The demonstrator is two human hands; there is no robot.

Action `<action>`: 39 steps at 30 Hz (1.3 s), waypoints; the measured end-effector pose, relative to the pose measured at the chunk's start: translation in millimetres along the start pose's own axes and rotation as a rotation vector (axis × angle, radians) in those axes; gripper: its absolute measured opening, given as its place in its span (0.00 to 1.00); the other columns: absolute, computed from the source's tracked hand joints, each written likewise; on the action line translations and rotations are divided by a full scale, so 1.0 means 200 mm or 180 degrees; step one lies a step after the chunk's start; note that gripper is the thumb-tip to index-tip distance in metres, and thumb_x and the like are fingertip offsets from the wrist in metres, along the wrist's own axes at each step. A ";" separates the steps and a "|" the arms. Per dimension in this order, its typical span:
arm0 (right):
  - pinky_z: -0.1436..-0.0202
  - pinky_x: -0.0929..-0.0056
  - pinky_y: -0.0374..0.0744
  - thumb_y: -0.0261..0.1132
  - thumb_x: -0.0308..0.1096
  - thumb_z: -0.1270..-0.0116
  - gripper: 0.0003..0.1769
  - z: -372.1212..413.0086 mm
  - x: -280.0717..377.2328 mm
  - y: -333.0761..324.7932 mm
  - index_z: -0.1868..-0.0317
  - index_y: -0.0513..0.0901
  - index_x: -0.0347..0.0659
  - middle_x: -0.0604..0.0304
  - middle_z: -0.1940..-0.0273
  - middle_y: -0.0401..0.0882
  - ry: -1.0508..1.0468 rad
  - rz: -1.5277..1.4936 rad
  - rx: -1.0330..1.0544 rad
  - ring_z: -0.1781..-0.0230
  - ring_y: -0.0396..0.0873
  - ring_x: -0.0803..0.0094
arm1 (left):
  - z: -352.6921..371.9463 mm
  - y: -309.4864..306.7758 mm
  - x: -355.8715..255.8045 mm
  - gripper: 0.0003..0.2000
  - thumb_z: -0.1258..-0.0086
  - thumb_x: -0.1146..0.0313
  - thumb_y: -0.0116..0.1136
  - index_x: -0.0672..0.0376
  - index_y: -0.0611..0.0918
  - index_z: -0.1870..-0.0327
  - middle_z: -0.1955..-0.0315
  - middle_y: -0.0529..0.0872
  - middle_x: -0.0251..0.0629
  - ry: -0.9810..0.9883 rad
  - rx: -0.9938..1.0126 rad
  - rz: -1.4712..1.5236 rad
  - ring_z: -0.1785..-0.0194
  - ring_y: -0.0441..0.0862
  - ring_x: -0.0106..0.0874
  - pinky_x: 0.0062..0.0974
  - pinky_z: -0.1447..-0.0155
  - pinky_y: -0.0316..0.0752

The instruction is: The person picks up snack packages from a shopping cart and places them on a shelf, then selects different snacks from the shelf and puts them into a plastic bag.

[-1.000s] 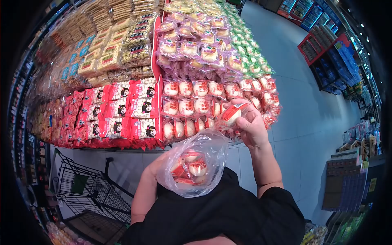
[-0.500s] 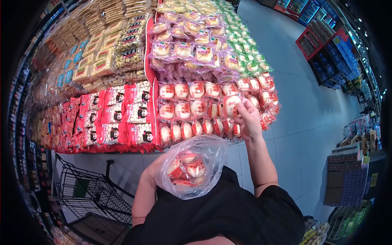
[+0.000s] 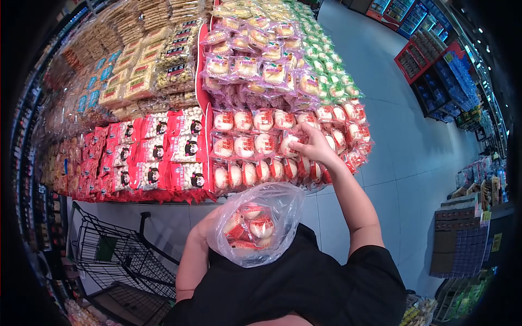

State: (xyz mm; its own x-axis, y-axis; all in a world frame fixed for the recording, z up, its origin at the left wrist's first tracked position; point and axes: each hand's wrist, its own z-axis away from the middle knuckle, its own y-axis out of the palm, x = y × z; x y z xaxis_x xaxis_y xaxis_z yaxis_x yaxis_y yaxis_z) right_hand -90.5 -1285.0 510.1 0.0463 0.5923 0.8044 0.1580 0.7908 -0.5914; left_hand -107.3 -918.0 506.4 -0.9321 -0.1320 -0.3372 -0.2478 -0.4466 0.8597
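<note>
A clear plastic bag (image 3: pixel 283 209) with several red-and-white wrapped buns (image 3: pixel 261 225) inside hangs open in front of my torso. My left hand (image 3: pixel 208 224) holds it from the left side, the fingers mostly hidden behind the plastic. Over the front of the display, my right hand (image 3: pixel 298 137) has its thumb and fingers closed at the right edge of a wrapped bun (image 3: pixel 288 145), which faces up in the middle row. Rows of the same buns (image 3: pixel 243 145) lie around it.
Purple-wrapped buns (image 3: pixel 246 67) and green packs (image 3: pixel 331 79) are stacked behind. A red divider (image 3: pixel 202 92) separates them from red bags (image 3: pixel 186 146) at left. A black shopping cart (image 3: pixel 117 250) stands lower left; stacked boxes (image 3: pixel 459 244) are at right.
My right hand has moved left with the wrapped bun, which is now farther left in the middle row. My left hand and the bag have hardly moved.
</note>
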 end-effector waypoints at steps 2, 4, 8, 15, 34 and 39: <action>0.47 0.65 0.80 0.75 0.36 0.40 0.22 -0.01 0.03 0.01 0.48 0.82 0.35 0.51 0.55 0.86 0.0024 0.0123 -0.0003 0.54 0.85 0.64 | 0.01 0.00 0.01 0.27 0.25 0.68 0.59 0.69 0.67 0.28 0.34 0.76 0.51 0.0034 0.0052 0.0024 0.35 0.80 0.39 0.39 0.32 0.78; 0.46 0.65 0.80 0.75 0.37 0.40 0.23 -0.02 0.04 0.02 0.48 0.82 0.35 0.49 0.54 0.86 0.0048 0.0245 -0.0007 0.53 0.85 0.61 | 0.02 -0.02 0.02 0.28 0.25 0.69 0.59 0.69 0.67 0.28 0.33 0.75 0.51 0.0051 0.0103 -0.0027 0.36 0.80 0.39 0.39 0.32 0.79; 0.53 0.67 0.81 0.76 0.37 0.40 0.21 0.01 0.09 0.04 0.49 0.85 0.36 0.54 0.57 0.86 -0.0339 0.0890 -0.0365 0.59 0.85 0.65 | 0.05 0.02 0.02 0.27 0.25 0.68 0.59 0.69 0.68 0.29 0.34 0.76 0.51 0.0088 0.0038 -0.0013 0.36 0.80 0.38 0.39 0.32 0.79; 0.44 0.62 0.82 0.78 0.32 0.48 0.26 0.05 0.10 0.01 0.47 0.85 0.35 0.50 0.49 0.84 -0.0929 0.0700 -0.0114 0.47 0.83 0.52 | 0.07 0.02 0.03 0.24 0.22 0.65 0.56 0.67 0.71 0.30 0.36 0.79 0.49 0.0067 -0.0188 0.0045 0.38 0.82 0.37 0.38 0.34 0.80; 0.50 0.59 0.83 0.72 0.28 0.39 0.14 0.54 0.74 0.03 0.52 0.85 0.38 0.53 0.53 0.85 -0.1950 -0.0249 0.0609 0.53 0.84 0.54 | 0.01 -0.01 0.03 0.28 0.25 0.66 0.59 0.66 0.67 0.27 0.33 0.75 0.47 -0.0104 -0.0032 -0.0179 0.33 0.78 0.35 0.36 0.29 0.74; 0.48 0.57 0.82 0.72 0.38 0.38 0.31 0.63 0.67 0.31 0.38 0.76 0.31 0.48 0.50 0.81 -0.1819 0.1082 0.2024 0.50 0.83 0.50 | 0.05 -0.11 0.05 0.35 0.29 0.61 0.65 0.65 0.65 0.25 0.30 0.72 0.45 0.0429 0.0364 -0.0987 0.29 0.72 0.32 0.35 0.25 0.68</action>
State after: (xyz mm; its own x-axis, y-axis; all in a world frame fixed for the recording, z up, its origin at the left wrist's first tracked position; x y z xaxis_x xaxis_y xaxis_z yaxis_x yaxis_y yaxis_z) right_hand -198.2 -1138.2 574.3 -0.5303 0.6608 0.5312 -0.3549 0.3960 -0.8469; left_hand -112.9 -900.8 487.7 -0.7665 -0.1246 -0.6300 -0.5486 -0.3829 0.7432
